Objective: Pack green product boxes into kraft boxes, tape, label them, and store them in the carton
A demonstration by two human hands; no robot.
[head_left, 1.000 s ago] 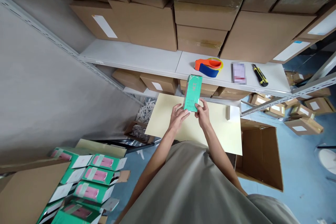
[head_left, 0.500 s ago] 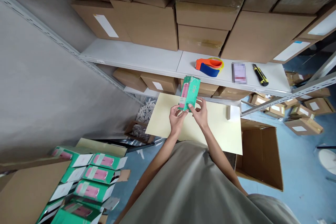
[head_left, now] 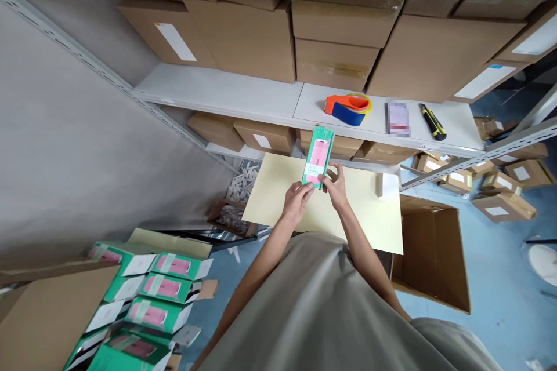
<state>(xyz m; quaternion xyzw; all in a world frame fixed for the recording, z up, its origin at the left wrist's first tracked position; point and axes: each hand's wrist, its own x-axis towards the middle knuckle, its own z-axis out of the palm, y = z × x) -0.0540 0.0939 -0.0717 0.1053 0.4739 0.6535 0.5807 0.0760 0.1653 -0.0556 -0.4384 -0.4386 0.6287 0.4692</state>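
The green-and-pink oblong box (head_left: 321, 151) looks like smooth printed card with a slight sheen; the pale-yellow rectangular tabletop (head_left: 369, 223) is smooth and matt. The orange-and-blue curved tape dispenser (head_left: 348, 113) looks plastic, the big brown square-edged carton (head_left: 250, 40) dull cardboard, the loose grey garment (head_left: 313, 301) creased matt cloth.

Pixelation blurs the lavender item (head_left: 397, 119) between two and three o'clock. Small print on the held green retail box (head_left: 319, 152) is illegible. At eight, the frame's left edge crops a cardboard carton (head_left: 47, 313).

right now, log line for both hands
left hand: holding green box, lower end | right hand: holding it, lower right | pink picture: in view
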